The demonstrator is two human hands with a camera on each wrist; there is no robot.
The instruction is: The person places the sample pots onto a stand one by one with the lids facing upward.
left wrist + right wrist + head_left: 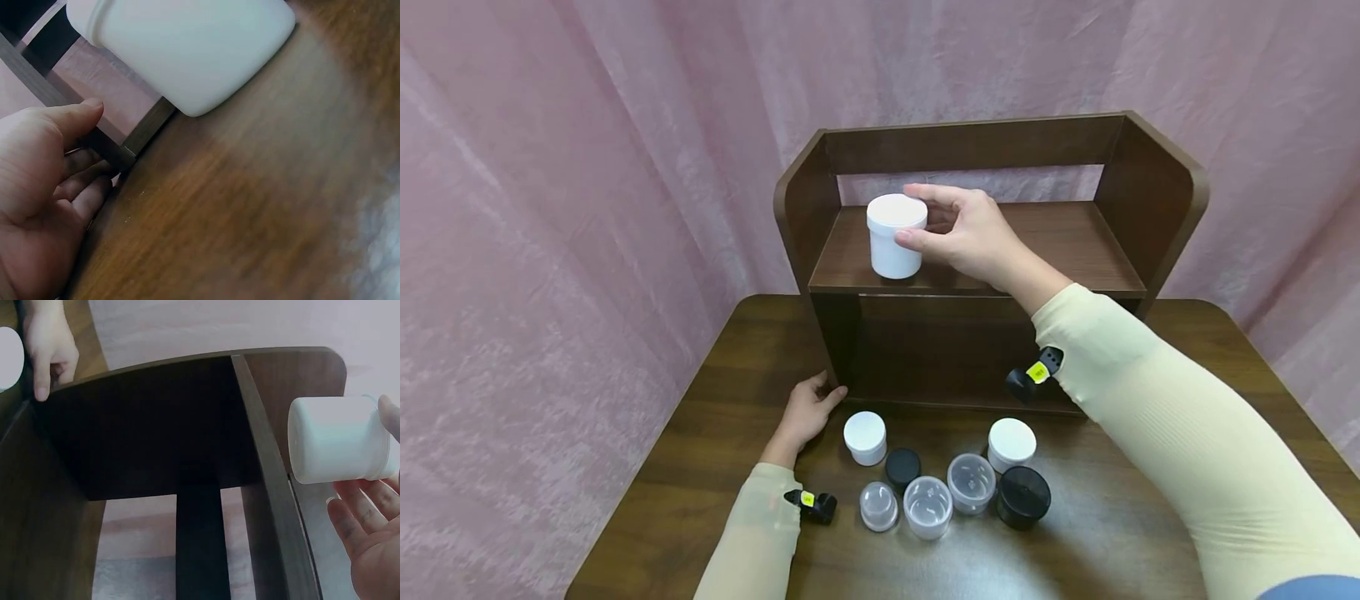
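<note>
My right hand (962, 225) holds a white lidded jar (895, 250) between thumb and fingers. In the head view the jar is upright and overlaps the front left of the upper board of a dark brown wooden shelf (977, 143). The right wrist view shows the jar (334, 440) beside the board's edge, fingers under its side. Low on the left, my left hand (805, 410) grips the foot of the shelf's left side panel, thumb on the inner side and fingers behind it. Close to that hand stands another white jar (187, 50).
In front of the shelf, on the brown table (700, 467), stand a white jar (865, 439), another white jar (1011, 443), a small black-lidded jar (902, 468), a larger black jar (1024, 497) and clear jars (928, 508). A pink curtain (587, 208) hangs behind.
</note>
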